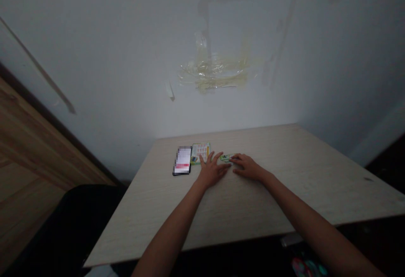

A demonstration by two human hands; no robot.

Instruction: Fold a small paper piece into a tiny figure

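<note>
- Green-and-white packet [225, 157]: lying flat on the surface [240, 213], between the two hands, right of the booklet [200, 147].
- Left hand [212, 172]: palm down, fingers fanned wide, some across the booklet's lower part, thumb stretched toward the packet's near side; thumb contact too small to make out.
- Right hand [249, 168]: loosely bent, fingertips over the packet's right end, thumb apart and lower; pinching or merely resting, impossible to say from here.
- Probably approached from both sides to keep so small a piece steady and square.
- Phone [182, 158]: flat just beside the booklet's left side, screen up, likely set there for easy viewing past the left hand.
- Far edge of the surface: up against the wall [136, 78], so limited reach beyond the booklet.
- More room to the right and toward the near edge, beneath both forearms; less on the left, past the phone.
</note>
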